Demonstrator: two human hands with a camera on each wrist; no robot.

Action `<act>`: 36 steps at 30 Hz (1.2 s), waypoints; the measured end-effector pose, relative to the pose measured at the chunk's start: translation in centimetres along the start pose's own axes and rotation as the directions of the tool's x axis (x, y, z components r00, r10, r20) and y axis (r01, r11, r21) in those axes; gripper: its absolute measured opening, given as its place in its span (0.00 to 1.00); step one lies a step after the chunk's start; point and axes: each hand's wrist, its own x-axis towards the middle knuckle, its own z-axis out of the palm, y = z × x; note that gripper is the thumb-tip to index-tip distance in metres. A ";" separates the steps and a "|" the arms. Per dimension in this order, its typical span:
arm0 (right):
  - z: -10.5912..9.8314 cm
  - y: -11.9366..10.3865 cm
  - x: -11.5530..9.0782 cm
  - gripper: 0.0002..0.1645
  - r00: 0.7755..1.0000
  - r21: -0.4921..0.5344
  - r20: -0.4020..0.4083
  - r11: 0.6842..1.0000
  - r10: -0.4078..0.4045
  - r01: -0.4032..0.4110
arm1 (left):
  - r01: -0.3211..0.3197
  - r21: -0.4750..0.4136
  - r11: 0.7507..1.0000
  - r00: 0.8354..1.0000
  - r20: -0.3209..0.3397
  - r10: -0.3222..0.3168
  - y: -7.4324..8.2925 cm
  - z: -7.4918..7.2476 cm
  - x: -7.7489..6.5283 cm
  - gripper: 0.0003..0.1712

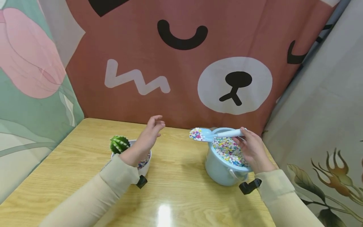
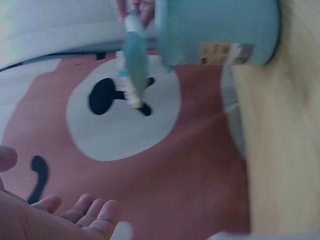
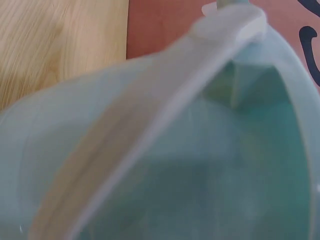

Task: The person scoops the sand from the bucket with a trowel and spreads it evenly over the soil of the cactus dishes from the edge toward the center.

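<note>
My right hand [image 1: 252,149] grips a light blue toy shovel [image 1: 227,133] by its handle, above a light blue bucket [image 1: 219,171]. Small multicoloured beads [image 1: 196,134] lie in the shovel's blade, which points left past the bucket's rim. More beads [image 1: 228,151] fill much of the bucket. My left hand [image 1: 146,138] holds nothing; its fingers are loosely extended in the air, over a white pot [image 1: 145,170]. A green cactus [image 1: 119,144] leans at the pot's left side, and beads show inside the pot. The left forearm hides part of the pot.
Both pot and bucket stand on a light wooden table [image 1: 175,167]. A curtain with a bear face [image 1: 181,104] hangs along the back edge, and a pale curtain [image 1: 320,110] borders the right side. The bucket's white carrying handle [image 3: 150,110] crosses the right wrist view.
</note>
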 end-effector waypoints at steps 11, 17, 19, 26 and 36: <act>1.5 0.4 0.3 0.10 0.999 -0.034 0.035 0.999 0.003 -0.001 | -0.217 -0.002 0.976 0.975 -0.053 0.216 2.9 -2.9 -1.3 0.25; 1.8 0.5 0.2 0.14 1.000 -0.077 0.024 0.997 0.004 -0.002 | -0.317 0.024 0.948 0.946 -0.060 0.318 4.7 -3.2 -2.8 0.24; 1.9 0.5 0.1 0.16 1.000 -0.080 0.027 0.997 0.011 -0.009 | -0.356 0.030 0.934 0.930 -0.088 0.357 5.4 -3.5 -3.3 0.22; 2.5 0.7 0.1 0.17 0.999 -0.097 0.034 0.995 0.029 -0.026 | -0.474 -0.007 0.881 0.858 -0.231 0.460 7.4 -5.9 -4.9 0.19; 3.6 1.2 0.2 0.14 0.998 -0.094 0.049 0.995 0.042 -0.037 | -0.404 -0.088 0.911 0.859 -0.378 0.344 5.6 -11.6 -5.3 0.12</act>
